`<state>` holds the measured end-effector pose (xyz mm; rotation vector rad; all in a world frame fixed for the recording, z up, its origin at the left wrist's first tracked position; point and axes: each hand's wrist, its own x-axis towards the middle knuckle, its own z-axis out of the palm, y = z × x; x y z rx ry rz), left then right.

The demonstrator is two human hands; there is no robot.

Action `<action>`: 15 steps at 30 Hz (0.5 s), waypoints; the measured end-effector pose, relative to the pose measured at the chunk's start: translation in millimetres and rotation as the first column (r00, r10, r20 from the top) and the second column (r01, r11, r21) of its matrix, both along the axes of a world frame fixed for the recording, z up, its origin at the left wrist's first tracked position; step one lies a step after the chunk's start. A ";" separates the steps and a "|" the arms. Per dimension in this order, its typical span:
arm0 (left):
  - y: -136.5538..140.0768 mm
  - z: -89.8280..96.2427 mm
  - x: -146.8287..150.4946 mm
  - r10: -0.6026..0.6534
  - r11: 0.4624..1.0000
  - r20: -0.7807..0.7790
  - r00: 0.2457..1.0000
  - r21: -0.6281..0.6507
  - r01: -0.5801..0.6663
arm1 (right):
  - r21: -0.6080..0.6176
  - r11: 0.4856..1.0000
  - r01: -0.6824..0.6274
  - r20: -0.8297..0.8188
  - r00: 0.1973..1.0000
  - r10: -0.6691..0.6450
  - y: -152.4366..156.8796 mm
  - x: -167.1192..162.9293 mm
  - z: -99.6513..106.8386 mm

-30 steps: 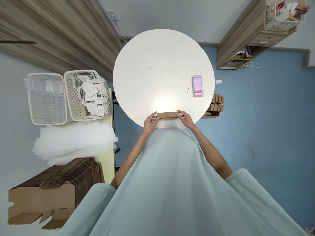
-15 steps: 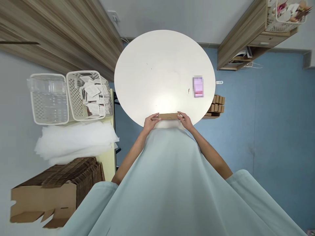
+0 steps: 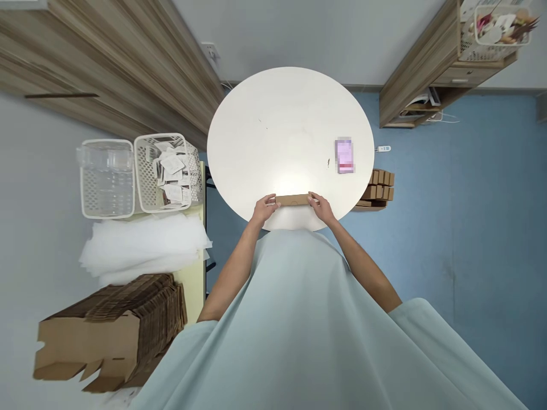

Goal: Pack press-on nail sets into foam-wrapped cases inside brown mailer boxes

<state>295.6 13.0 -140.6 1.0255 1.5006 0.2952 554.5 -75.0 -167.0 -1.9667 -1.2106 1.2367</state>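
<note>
A small brown cardboard box (image 3: 293, 200), long and narrow, is held level between my two hands at the near edge of the round white table (image 3: 282, 114). My left hand (image 3: 265, 209) grips its left end, thumb in front and fingers behind. At the right end my right hand (image 3: 320, 206) pinches it the same way. What the box contains cannot be seen. Farther right on the tabletop lies a blurred pink and purple rectangle (image 3: 344, 155), with a small dark mark beside it.
To the left are a basket of white packets (image 3: 171, 165), a basket of clear plastic containers (image 3: 107, 176), white sheeting (image 3: 145, 245) and stacked flat cardboard boxes (image 3: 89, 341). Several small brown boxes (image 3: 380, 185) stand right of the table. A wooden cabinet (image 3: 423, 62) is at the back right.
The camera view has shifted slightly, so the surroundings sit lower, and those at left also farther right. Both hands keep hold of the box, which is now tilted slightly, right end higher.
</note>
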 end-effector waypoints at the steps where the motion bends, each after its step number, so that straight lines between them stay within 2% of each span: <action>1: 1.6 0.6 2.2 0.011 1.000 -0.010 1.000 0.006 -0.011 | -0.001 1.000 0.014 -0.012 1.000 -0.014 2.2 -0.4 1.2; 4: -1.8 2.2 7.4 0.035 0.999 -0.031 0.999 0.027 -0.034 | -0.046 0.996 0.071 -0.050 0.996 -0.074 4.1 -2.1 5.5; 7: -16.8 4.3 10.8 0.022 0.999 -0.057 0.998 0.038 -0.020 | -0.073 0.994 0.081 -0.040 0.996 -0.084 -1.8 -0.8 10.5; 11: -43.0 4.3 15.4 -0.022 0.999 -0.090 0.996 0.033 0.025 | -0.042 0.993 0.107 -0.043 0.993 -0.109 -19.8 8.7 13.0; 15: -66.3 -2.5 22.1 0.026 1.000 -0.064 0.998 -0.006 -0.027 | -0.051 0.980 0.190 -0.116 0.974 -0.195 -46.6 17.3 6.2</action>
